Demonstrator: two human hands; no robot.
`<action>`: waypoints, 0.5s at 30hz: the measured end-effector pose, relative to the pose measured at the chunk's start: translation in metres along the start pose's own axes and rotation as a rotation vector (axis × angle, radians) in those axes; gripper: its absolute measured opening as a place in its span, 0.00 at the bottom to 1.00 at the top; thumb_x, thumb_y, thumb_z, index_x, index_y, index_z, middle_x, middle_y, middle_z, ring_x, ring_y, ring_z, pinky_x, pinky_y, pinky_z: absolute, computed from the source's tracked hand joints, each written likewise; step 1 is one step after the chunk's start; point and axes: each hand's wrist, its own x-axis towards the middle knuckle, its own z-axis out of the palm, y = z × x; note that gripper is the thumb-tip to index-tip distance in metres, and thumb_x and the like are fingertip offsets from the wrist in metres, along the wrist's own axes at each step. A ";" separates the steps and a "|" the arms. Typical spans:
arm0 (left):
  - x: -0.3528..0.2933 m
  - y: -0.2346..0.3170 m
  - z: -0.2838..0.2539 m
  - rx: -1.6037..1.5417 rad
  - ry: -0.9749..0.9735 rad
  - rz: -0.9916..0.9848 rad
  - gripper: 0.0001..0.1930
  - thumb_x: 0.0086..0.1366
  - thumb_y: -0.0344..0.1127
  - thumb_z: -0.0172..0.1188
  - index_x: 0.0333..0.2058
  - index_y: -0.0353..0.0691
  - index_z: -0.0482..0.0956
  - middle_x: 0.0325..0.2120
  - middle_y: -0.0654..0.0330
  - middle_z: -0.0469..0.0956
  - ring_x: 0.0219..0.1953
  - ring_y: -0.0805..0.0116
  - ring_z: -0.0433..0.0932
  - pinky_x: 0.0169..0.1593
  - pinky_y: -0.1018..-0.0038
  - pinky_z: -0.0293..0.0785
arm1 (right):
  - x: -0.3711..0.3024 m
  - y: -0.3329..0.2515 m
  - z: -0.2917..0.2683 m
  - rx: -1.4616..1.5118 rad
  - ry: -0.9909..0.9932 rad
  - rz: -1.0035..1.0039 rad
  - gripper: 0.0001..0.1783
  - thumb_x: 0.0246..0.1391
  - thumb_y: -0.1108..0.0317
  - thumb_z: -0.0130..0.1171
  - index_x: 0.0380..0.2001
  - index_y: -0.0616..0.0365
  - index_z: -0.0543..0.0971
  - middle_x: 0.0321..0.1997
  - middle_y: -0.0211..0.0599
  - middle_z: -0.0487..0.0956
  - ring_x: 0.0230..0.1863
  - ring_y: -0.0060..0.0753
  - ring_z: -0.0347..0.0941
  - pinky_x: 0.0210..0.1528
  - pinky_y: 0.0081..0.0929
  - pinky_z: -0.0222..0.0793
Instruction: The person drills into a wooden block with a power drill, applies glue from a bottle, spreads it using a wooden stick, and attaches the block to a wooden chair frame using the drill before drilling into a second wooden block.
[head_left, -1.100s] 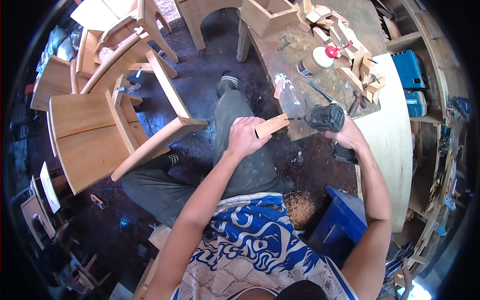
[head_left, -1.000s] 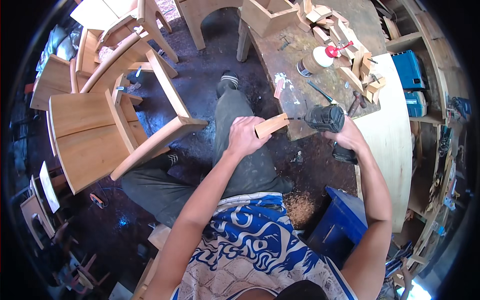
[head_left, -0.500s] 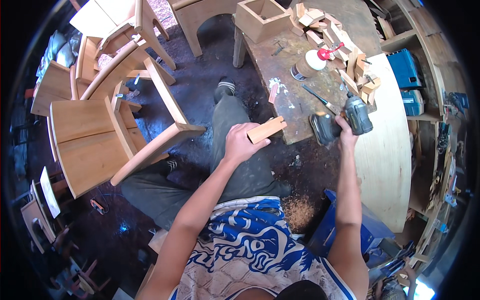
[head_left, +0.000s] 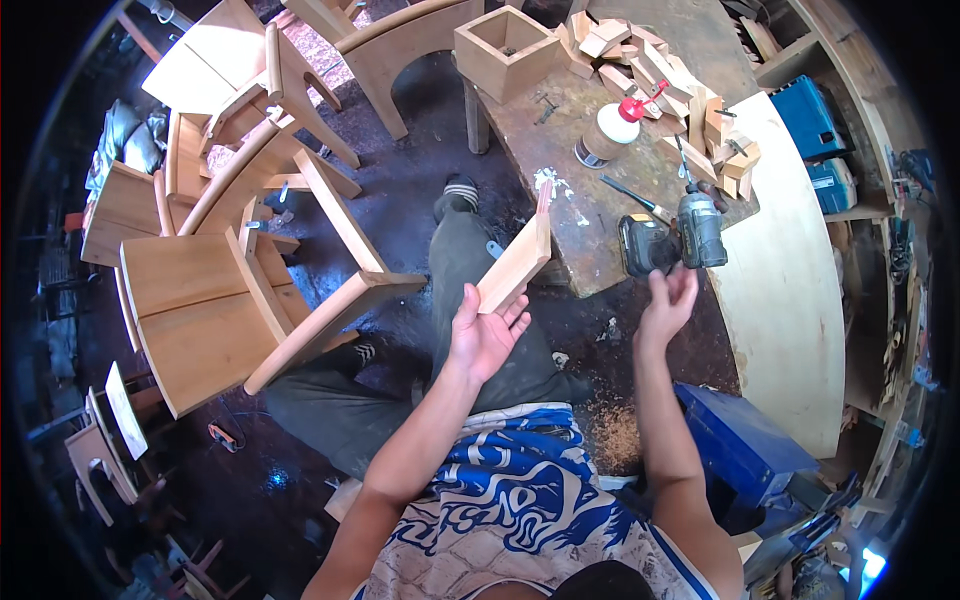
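Left hand point(head_left: 487, 335) fingers point(head_left: 515, 322) cupped under a wood block point(head_left: 515, 265), held tilted above the knee. Right hand point(head_left: 668, 300) fingers spread wide, empty, just below the drill point(head_left: 690, 232) lying on the counter point(head_left: 570, 160). Glue bottle point(head_left: 608, 133) and offcuts point(head_left: 650, 75) behind; chairs point(head_left: 230, 260) left.

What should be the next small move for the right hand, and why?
Probably draw the right hand back toward the wooden block in the left hand. The cordless drill already rests on the workbench, and the right hand is open just beside it, holding nothing.
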 end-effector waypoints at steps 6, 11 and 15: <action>-0.006 -0.019 0.020 0.475 0.036 0.245 0.38 0.64 0.62 0.67 0.63 0.41 0.71 0.59 0.55 0.75 0.61 0.62 0.75 0.64 0.62 0.70 | -0.118 -0.087 0.041 0.603 -0.828 0.421 0.27 0.64 0.68 0.63 0.63 0.65 0.70 0.54 0.38 0.79 0.55 0.29 0.76 0.60 0.30 0.72; -0.025 0.012 0.018 1.219 -0.115 0.360 0.52 0.50 0.53 0.75 0.70 0.39 0.60 0.69 0.51 0.61 0.72 0.56 0.59 0.69 0.58 0.59 | -0.069 -0.077 0.049 0.717 -0.980 0.946 0.31 0.69 0.54 0.54 0.66 0.64 0.67 0.57 0.44 0.79 0.56 0.37 0.78 0.59 0.39 0.73; -0.016 0.044 0.021 1.363 -0.010 0.512 0.52 0.52 0.42 0.75 0.72 0.39 0.55 0.69 0.52 0.62 0.71 0.57 0.61 0.67 0.58 0.63 | -0.031 -0.059 0.034 0.685 -1.324 1.286 0.37 0.69 0.45 0.49 0.65 0.69 0.69 0.53 0.55 0.81 0.35 0.36 0.83 0.30 0.34 0.80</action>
